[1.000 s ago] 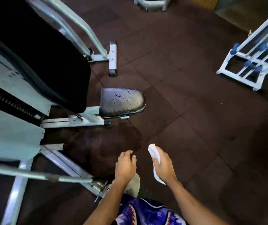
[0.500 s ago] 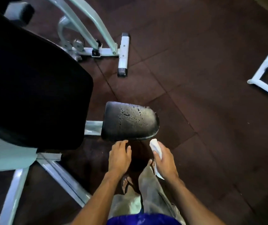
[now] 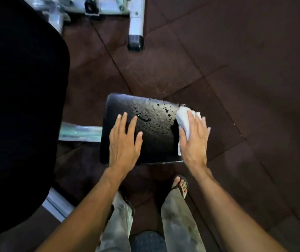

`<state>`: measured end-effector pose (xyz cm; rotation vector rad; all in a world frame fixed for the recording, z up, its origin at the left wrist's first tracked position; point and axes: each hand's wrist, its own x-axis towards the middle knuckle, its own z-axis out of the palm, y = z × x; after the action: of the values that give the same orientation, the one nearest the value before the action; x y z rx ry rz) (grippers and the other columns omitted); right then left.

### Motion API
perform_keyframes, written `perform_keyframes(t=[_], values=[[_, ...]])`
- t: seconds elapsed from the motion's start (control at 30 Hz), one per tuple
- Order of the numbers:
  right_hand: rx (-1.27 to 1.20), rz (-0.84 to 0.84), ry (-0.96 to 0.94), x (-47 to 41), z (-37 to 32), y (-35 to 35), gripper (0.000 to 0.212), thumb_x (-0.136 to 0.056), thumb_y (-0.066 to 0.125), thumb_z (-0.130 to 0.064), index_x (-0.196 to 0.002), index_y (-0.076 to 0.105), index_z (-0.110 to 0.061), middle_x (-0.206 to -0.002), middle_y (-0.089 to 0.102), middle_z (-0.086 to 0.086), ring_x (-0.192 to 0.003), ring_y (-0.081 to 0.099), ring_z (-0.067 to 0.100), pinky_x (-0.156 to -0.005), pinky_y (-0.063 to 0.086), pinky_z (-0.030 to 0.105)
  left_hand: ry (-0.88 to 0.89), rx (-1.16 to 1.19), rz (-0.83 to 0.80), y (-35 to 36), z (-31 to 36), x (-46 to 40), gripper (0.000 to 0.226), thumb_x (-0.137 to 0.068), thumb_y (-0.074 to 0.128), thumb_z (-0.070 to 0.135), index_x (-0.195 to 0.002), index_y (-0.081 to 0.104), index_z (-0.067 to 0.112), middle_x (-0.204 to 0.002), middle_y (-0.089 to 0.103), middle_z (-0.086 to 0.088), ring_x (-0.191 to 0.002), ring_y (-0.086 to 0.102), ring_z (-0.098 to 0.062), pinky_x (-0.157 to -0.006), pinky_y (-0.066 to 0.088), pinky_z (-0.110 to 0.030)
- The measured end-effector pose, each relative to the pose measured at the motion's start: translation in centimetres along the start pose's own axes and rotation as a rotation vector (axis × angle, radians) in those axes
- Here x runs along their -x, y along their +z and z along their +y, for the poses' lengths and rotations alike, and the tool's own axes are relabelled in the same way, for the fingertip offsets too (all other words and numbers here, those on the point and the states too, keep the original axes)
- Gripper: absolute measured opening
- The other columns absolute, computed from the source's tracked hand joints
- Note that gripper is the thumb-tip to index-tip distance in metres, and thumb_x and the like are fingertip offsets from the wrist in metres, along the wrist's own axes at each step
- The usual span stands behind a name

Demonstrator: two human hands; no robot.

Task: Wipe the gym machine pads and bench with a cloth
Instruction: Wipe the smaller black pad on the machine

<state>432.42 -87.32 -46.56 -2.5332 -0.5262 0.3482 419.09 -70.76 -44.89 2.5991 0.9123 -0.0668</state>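
While my hands work the seat pad (image 3: pixel 151 128), water beads across its black top.
My left hand (image 3: pixel 124 140) lies spread flat on the pad's left half; my right hand (image 3: pixel 193 140), fingers straight, presses the white cloth (image 3: pixel 182 118) onto the pad's right edge. Beside it looms the big back pad (image 3: pixel 18 106).
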Motion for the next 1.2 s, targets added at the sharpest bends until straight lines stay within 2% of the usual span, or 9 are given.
perform_keyframes(t=[0.07,0.27,0.5,0.7,0.77,0.87,1.0,1.07,1.2], values=[[0.188,0.018,0.047,-1.8,-0.3,2.0,0.059,-0.101,0.04,-0.055,-0.155,0.031,-0.03,-0.165,0.026,0.002,-0.155,0.011,0.032,-0.12,-0.004,0.063,0.026,-0.054,0.012,1.2,-1.9,-1.4,0.057,-0.102,0.034,0.042,-0.154,0.027,0.018,-0.164,0.019,-0.013,-0.153,0.015,-0.03,-0.122,0.024,-0.049],[0.308,0.247,0.08,-1.9,-1.2,5.9,0.062,-0.098,0.037,-0.063,-0.149,0.045,-0.028,-0.159,0.038,0.008,-0.15,0.025,0.042,-0.12,0.023,0.059,0.062,-0.206,-0.011,4.4,-5.6,-2.7,0.065,-0.102,0.016,0.052,-0.158,0.01,0.02,-0.167,0.003,-0.011,-0.155,0.002,-0.027,-0.126,0.014,-0.05],[0.412,0.075,-0.302,4.4,1.9,4.0,0.053,-0.104,0.042,-0.049,-0.151,0.043,-0.024,-0.158,0.039,0.012,-0.149,0.027,0.042,-0.117,0.032,0.056,0.068,-0.177,0.013,4.6,-6.0,-2.7,0.062,-0.102,0.021,0.049,-0.158,0.01,0.023,-0.167,0.004,-0.007,-0.156,0.002,-0.023,-0.126,0.012,-0.048],[0.349,0.229,0.091,-6.1,-0.9,4.4,0.054,-0.102,0.032,-0.051,-0.143,0.051,-0.021,-0.15,0.048,0.012,-0.14,0.037,0.045,-0.11,0.037,0.056,0.043,-0.175,0.018,4.9,-5.9,-2.8,0.061,-0.103,0.024,0.048,-0.158,0.01,0.025,-0.168,0.003,-0.005,-0.156,0.002,-0.022,-0.127,0.011,-0.046],[0.341,0.222,-0.008,-7.7,-4.3,7.2,0.055,-0.103,0.03,-0.052,-0.142,0.052,-0.022,-0.147,0.052,0.012,-0.139,0.04,0.047,-0.108,0.039,0.057,0.049,-0.172,0.03,5.1,-6.0,-2.8,0.061,-0.103,0.025,0.047,-0.158,0.011,0.025,-0.168,0.004,-0.005,-0.156,0.003,-0.022,-0.127,0.011,-0.046],[0.348,0.099,-0.278,-2.2,-6.0,8.9,0.051,-0.101,0.045,-0.046,-0.147,0.048,-0.024,-0.155,0.045,0.009,-0.146,0.033,0.045,-0.111,0.038,0.057,0.063,-0.161,0.034,5.0,-6.1,-2.8,0.059,-0.103,0.025,0.044,-0.158,0.013,0.024,-0.167,0.006,-0.006,-0.156,0.005,-0.022,-0.127,0.012,-0.046],[0.379,-0.042,-0.416,4.3,-0.2,4.9,0.054,-0.102,0.045,-0.045,-0.149,0.045,-0.02,-0.157,0.042,0.013,-0.147,0.028,0.044,-0.112,0.035,0.056,0.046,-0.134,0.013,4.8,-6.0,-2.8,0.059,-0.103,0.025,0.043,-0.158,0.011,0.025,-0.168,0.004,-0.004,-0.156,0.003,-0.021,-0.127,0.011,-0.046],[0.441,0.019,-0.354,3.3,2.3,3.0,0.053,-0.104,0.039,-0.045,-0.149,0.045,-0.018,-0.155,0.043,0.015,-0.146,0.03,0.045,-0.114,0.034,0.056,0.045,-0.133,0.013,4.7,-5.8,-2.8,0.059,-0.104,0.025,0.044,-0.158,0.011,0.025,-0.168,0.003,-0.004,-0.156,0.002,-0.021,-0.127,0.01,-0.045],[0.353,0.261,0.034,-5.7,-0.7,4.3,0.05,-0.102,0.039,-0.046,-0.142,0.054,-0.019,-0.147,0.052,0.013,-0.141,0.039,0.045,-0.112,0.036,0.056,0.04,-0.138,0.011,4.9,-5.9,-2.8,0.059,-0.104,0.026,0.044,-0.158,0.009,0.026,-0.168,0.002,-0.004,-0.156,0.001,-0.021,-0.127,0.01,-0.045]])
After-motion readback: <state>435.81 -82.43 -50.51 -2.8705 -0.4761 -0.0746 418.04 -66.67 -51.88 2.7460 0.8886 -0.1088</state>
